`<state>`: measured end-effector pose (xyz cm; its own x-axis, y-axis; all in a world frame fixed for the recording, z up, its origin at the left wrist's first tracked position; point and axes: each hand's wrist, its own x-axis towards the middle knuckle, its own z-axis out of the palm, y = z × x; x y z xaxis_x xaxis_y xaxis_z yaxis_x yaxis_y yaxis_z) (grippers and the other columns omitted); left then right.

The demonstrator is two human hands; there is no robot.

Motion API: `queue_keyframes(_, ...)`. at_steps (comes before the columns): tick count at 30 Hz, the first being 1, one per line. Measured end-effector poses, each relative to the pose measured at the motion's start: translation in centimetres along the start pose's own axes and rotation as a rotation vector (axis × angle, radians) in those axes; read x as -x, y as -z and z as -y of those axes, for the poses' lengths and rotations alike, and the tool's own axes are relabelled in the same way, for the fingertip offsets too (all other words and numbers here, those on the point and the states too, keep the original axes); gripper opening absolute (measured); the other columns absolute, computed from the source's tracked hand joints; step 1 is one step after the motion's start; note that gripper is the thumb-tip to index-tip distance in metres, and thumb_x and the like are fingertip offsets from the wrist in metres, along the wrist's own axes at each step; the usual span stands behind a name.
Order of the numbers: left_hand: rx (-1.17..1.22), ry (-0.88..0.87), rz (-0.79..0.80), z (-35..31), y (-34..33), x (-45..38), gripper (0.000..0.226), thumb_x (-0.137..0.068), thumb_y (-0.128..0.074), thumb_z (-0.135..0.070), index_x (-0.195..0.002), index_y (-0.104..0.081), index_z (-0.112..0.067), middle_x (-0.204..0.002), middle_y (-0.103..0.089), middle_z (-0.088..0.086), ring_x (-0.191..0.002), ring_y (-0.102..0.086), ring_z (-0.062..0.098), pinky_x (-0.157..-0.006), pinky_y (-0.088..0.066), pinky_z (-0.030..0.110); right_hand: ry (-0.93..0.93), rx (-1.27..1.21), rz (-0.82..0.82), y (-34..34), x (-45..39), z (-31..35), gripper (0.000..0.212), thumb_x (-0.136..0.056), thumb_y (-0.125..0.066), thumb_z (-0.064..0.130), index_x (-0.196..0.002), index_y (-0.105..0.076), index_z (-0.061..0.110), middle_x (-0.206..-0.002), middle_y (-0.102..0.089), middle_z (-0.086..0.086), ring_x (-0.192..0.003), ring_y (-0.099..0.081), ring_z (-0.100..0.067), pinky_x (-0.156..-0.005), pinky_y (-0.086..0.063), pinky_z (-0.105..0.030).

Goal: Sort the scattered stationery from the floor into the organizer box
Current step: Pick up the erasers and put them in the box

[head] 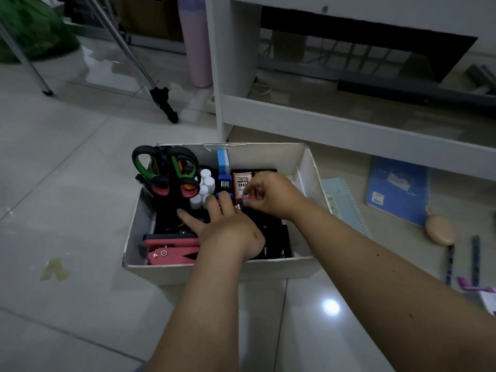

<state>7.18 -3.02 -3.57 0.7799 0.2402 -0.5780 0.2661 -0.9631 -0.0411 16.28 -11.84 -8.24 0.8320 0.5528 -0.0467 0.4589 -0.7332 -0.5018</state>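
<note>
We have both hands inside the white organizer box (306, 167) on the floor: our right hand (271, 196) pinches a small item we cannot identify beside the orange ink packet (240, 185), while our left hand (228, 226) rests with released fingers (188, 217) near the scissors (167, 170). Notebooks (397, 187) lie on the floor to the right.

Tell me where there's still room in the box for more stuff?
The bare patch is the box's far right corner, between the orange ink packet and the white wall. The left side is crowded: scissors, white caps and a red hole punch. Both hands, left and right, fill the middle.
</note>
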Motion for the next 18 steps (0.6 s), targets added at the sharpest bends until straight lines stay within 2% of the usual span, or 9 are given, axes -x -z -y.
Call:
queue_keyframes(2, -0.01, -0.005, 0.01, 0.0, 0.0, -0.1, 0.064, -0.089, -0.033, -0.025, -0.149, -0.012, -0.019, -0.153, 0.013, 0.011, -0.14, 0.018, 0.034, -0.102, 0.01, 0.073, 0.007, -0.007, -0.008, 0.3, 0.3, 0.1, 0.024, -0.076, -0.074, 0.017, -0.098, -0.072, 0.007, -0.101, -0.064, -0.013, -0.09, -0.06, -0.026, -0.076, -0.045, -0.028)
queue_keyframes(5, -0.025, -0.007, 0.02, 0.0, 0.0, -0.1, 0.065, -0.09, -0.034, -0.027, -0.15, -0.009, -0.02, -0.153, 0.014, 0.01, -0.14, 0.018, 0.035, -0.102, 0.009, 0.073, 0.013, 0.018, -0.004, 0.4, 0.6, 0.2, 0.019, -0.079, -0.072, 0.017, -0.093, -0.074, 0.005, -0.096, -0.065, -0.014, -0.087, -0.061, -0.026, -0.072, -0.042, -0.026)
queue_keyframes(11, -0.029, -0.005, 0.024, 0.2, 0.1, 0.1, 0.064, -0.091, -0.033, -0.026, -0.15, -0.011, -0.018, -0.154, 0.014, 0.008, -0.14, 0.018, 0.033, -0.101, 0.01, 0.074, 0.043, 0.164, 0.109, -0.6, 0.6, 0.8, 0.021, -0.087, -0.06, 0.022, -0.1, -0.074, 0.012, -0.097, -0.069, -0.013, -0.095, -0.058, -0.029, -0.08, -0.05, -0.038)
queue_keyframes(14, -0.03, -0.002, 0.025, 0.2, 0.1, 0.2, 0.064, -0.09, -0.032, -0.024, -0.15, -0.01, -0.019, -0.154, 0.014, 0.007, -0.14, 0.018, 0.033, -0.1, 0.011, 0.074, 0.022, 0.142, 0.126, -0.4, 0.7, 0.9, 0.023, -0.087, -0.059, 0.016, -0.106, -0.072, 0.013, -0.103, -0.07, -0.013, -0.1, -0.058, -0.028, -0.087, -0.048, -0.034)
queue_keyframes(18, -0.017, -0.009, 0.029, 0.3, 0.1, 0.2, 0.063, -0.09, -0.033, -0.025, -0.15, -0.012, -0.019, -0.154, 0.014, 0.007, -0.14, 0.019, 0.033, -0.1, 0.01, 0.074, -0.022, 0.102, 0.082, 0.0, 0.9, 0.6, 0.023, -0.088, -0.06, 0.013, -0.108, -0.07, 0.007, -0.109, -0.069, -0.012, -0.102, -0.061, -0.025, -0.088, -0.045, -0.029)
